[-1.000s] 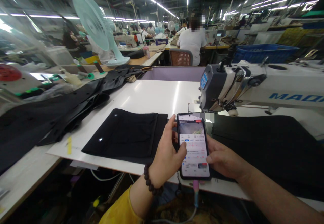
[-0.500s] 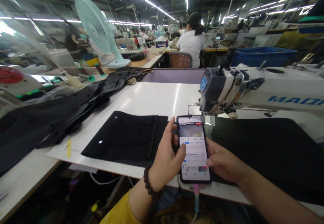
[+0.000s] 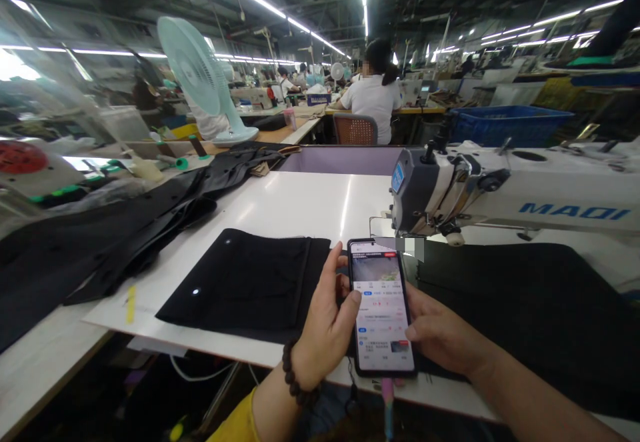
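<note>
1. Our left hand [image 3: 325,329] and right hand [image 3: 440,334] both grip the phone [image 3: 383,319] before the table [image 3: 305,199].
2. Our left thumb [image 3: 349,310] has drawn back toward the phone's left edge.
3. Our view has tipped up slightly.

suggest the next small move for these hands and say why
Perhaps lower the phone onto the white tabletop: the left hand and right hand are both on it, so neither seems free for the black fabric in front of the sewing machine.
</note>
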A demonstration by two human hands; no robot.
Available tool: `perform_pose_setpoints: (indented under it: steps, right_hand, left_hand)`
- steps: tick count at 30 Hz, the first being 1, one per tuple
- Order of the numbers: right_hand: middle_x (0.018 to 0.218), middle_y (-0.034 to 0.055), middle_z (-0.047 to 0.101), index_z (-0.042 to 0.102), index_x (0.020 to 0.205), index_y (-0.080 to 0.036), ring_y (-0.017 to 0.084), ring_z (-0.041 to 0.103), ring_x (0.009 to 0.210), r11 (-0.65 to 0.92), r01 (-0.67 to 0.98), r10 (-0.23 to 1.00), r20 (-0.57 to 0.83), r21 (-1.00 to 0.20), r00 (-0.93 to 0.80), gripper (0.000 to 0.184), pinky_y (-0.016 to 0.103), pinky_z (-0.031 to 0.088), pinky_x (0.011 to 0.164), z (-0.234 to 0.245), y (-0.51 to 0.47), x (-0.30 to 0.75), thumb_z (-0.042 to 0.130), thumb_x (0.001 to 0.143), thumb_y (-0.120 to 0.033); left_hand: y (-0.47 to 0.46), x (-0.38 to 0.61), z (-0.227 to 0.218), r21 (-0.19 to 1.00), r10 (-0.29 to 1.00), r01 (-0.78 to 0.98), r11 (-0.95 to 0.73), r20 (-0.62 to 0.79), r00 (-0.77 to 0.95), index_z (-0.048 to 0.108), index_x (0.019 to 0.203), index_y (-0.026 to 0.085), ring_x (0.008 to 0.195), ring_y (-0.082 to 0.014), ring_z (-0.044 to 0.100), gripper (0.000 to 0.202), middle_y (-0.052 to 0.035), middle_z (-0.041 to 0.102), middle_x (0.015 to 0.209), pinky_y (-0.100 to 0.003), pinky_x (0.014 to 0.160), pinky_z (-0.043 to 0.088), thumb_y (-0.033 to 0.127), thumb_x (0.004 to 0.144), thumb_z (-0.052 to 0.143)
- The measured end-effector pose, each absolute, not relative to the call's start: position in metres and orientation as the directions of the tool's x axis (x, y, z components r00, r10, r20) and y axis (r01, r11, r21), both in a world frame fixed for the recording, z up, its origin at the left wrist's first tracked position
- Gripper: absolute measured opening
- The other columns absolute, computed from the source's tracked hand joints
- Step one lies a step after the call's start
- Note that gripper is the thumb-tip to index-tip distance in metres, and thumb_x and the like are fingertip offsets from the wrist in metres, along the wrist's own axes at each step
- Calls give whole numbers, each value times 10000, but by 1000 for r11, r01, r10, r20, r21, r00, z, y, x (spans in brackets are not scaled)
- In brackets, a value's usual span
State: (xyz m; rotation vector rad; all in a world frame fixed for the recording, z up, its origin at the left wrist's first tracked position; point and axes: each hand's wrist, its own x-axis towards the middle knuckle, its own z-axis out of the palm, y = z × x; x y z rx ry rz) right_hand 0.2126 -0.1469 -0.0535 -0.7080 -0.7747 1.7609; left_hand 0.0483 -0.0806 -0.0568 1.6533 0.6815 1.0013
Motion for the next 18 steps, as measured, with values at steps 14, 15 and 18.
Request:
perform_pose_setpoints:
  steps: [14, 15, 18]
  right_hand:
    - [1191, 96, 585, 482, 1216, -198, 283, 530, 1084, -229, -582, 952, -56, -781, -300, 649, 462, 376, 919, -51, -148, 212, 589, 591, -61]
    - [1192, 97, 584, 482, 1217, -198, 282, 530, 1084, -229, -585, 952, -53, -778, -303, 649, 463, 374, 922, -52, -148, 212, 589, 592, -61]
    - [1194, 95, 585, 478, 1222, -204, 276, 528, 1092, -227, -594, 949, -40, -772, -311, 653, 465, 368, 931, -51, -147, 211, 591, 596, -59]
  left_hand:
    - [-82, 47, -58, 955, 831, -88, -283, 290, 475, 197, 1366, 279, 957, -164, 507, 502, -61, 395, 1251, -317, 854, 422, 270, 907, 400]
    - [-82, 47, -59, 955, 830, -88, -284, 291, 475, 194, 1368, 283, 964, -166, 508, 504, -61, 395, 1255, -324, 867, 416, 274, 908, 401]
    - [-82, 47, -60, 955, 831, -93, -283, 292, 474, 189, 1372, 293, 974, -169, 510, 507, -59, 397, 1263, -334, 884, 409, 289, 912, 400]
